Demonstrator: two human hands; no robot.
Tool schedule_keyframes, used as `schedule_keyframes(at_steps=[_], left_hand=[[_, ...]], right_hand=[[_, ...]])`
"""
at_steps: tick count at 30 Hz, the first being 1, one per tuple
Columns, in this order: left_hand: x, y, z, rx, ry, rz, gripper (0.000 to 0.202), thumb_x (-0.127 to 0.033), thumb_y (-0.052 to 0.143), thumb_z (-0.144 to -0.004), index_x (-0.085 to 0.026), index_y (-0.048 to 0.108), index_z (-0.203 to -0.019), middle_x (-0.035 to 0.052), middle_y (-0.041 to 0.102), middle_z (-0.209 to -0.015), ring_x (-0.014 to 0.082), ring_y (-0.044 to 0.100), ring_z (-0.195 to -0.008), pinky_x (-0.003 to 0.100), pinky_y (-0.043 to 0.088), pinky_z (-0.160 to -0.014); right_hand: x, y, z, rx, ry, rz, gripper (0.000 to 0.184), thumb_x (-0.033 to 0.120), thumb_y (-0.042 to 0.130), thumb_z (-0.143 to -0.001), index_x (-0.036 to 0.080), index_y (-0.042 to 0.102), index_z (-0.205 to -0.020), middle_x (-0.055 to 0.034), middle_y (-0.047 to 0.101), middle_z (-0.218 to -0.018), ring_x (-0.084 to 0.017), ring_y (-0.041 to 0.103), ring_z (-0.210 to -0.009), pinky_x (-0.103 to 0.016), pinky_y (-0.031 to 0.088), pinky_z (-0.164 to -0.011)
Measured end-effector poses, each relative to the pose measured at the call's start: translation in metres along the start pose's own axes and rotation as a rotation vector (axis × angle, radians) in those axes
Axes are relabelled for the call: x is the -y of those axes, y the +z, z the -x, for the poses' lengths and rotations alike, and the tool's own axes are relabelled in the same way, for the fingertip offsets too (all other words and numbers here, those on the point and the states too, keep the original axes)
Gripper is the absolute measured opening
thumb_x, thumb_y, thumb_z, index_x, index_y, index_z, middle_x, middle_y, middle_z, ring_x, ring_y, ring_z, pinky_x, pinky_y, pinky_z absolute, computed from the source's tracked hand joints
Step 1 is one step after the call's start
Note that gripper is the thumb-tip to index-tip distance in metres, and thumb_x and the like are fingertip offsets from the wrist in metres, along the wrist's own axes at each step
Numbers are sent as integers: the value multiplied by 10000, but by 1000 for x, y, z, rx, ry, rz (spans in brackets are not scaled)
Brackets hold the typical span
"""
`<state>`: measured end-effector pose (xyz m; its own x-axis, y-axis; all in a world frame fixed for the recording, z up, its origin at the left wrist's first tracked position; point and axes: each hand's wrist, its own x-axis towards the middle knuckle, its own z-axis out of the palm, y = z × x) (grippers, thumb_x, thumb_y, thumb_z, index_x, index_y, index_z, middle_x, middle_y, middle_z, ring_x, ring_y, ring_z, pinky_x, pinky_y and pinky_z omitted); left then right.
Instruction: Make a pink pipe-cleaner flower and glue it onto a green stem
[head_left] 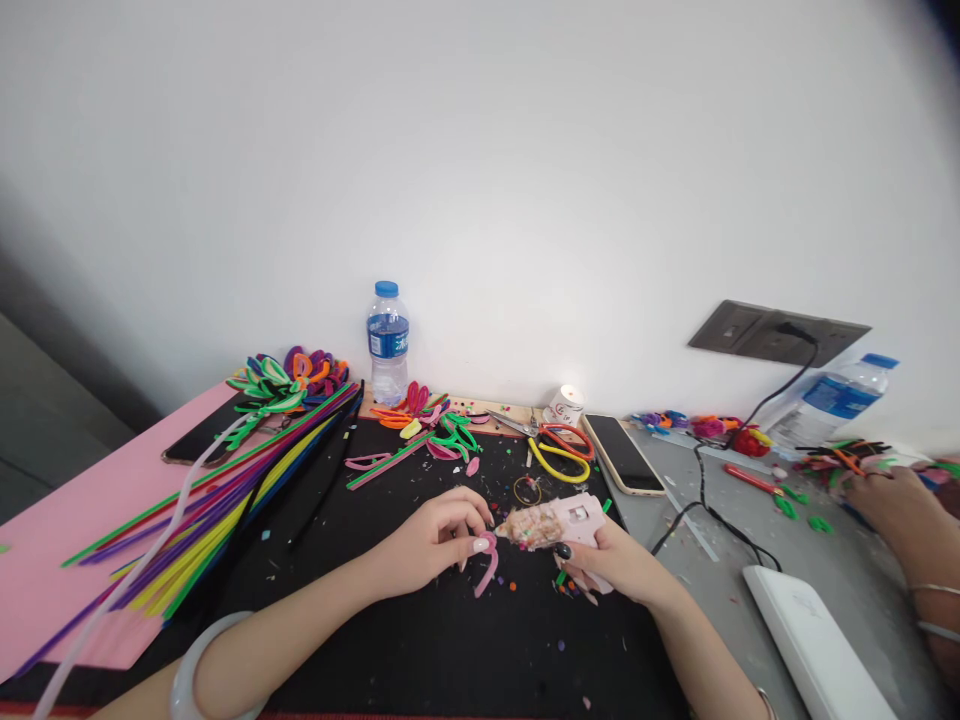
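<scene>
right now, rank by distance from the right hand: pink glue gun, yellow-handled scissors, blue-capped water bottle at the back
1. pink glue gun, held in the right hand
2. yellow-handled scissors, just beyond it
3. blue-capped water bottle, far back-left

One camera was worn on the person's head. It faced forward and down across the black mat toward the white wall. The range was close: both forearms entered at the bottom edge, and the left hand on the pink loop and the right hand on the glue gun sat just below frame centre. Wide-angle optics curved the edges.
</scene>
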<state>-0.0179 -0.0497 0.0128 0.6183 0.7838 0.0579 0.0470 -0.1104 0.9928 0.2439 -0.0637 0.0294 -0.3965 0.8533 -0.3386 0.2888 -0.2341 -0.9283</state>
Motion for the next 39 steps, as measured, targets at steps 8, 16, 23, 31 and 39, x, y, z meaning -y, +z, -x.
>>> schedule_keyframes(at_steps=[8, 16, 23, 31, 39], left_hand=[[-1, 0, -1, 1, -1, 3, 225, -327, 563, -829, -122, 580, -738, 44, 495, -1027, 38, 488, -552, 211, 433, -562], [0, 0, 0, -3, -5, 1, 230, -338, 562, -827, -125, 584, -742, 47, 501, -1033, 39, 491, -550, 213, 436, -565], [-1, 0, 1, 0, -3, -2, 224, -328, 559, -830, -127, 581, -734, 45, 498, -1029, 38, 490, -550, 212, 432, -563], [1, 0, 0, -6, -5, -1, 219, -325, 561, -829, -126, 578, -739, 44, 498, -1034, 36, 491, -548, 211, 433, -566], [-3, 0, 0, -6, -10, 0, 243, -352, 562, -823, -126, 580, -733, 54, 503, -1029, 44, 489, -548, 219, 435, -561]], right_hand=[[0, 0, 0, -8, 12, -15, 428, 548, 638, -643, 157, 501, -752, 75, 460, -426, -52, 356, -348, -172, 289, -338], [3, 1, 1, -4, 34, 3, 377, 498, 643, -655, 167, 473, -719, 71, 482, -426, -56, 390, -341, -166, 296, -340], [4, 1, 1, -12, 62, 16, 369, 488, 641, -650, 161, 474, -683, 50, 512, -440, -52, 400, -336, -161, 285, -337], [4, 1, 1, -12, 74, -11, 421, 538, 650, -628, 158, 476, -676, 34, 536, -465, -57, 420, -350, -175, 330, -363], [1, 0, 1, 10, 54, -3, 444, 578, 627, -660, 162, 471, -667, 29, 540, -477, -62, 434, -352, -181, 337, -365]])
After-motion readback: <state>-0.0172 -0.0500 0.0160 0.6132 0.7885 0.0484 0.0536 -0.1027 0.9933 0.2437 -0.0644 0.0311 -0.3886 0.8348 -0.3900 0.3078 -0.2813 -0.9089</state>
